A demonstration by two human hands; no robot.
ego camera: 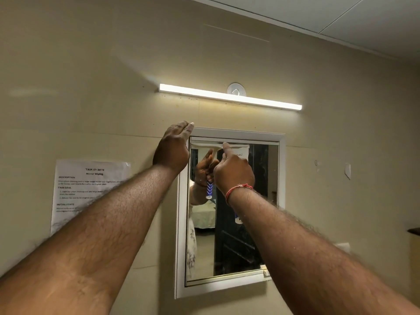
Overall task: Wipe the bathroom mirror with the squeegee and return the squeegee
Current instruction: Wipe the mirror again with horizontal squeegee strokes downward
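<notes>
Sheet: printed paper taped to the wall at far left, headed "Mirror Wiping"; the left forearm crosses in front of its lower right part.

Left hand: raised against the top left corner of the mirror frame, back of the hand to the camera. Fingers curled loosely at the frame corner, holding nothing visible.

Lamp: lit tube on the wall above the mirror, tilted in this view, with a round fitting behind it.

Mirror: white-framed, upright on the wall. The glass reflects both hands, the handle, a dark door and a pale bed.

Squeegee: white blade lying across the top edge of the glass, pressed to it, spanning most of its width. The blue and white handle end shows below the right wrist.

Right hand: fingers clenched round the squeegee handle, one finger extended up to the blade. A red thread band circles the wrist.
</notes>
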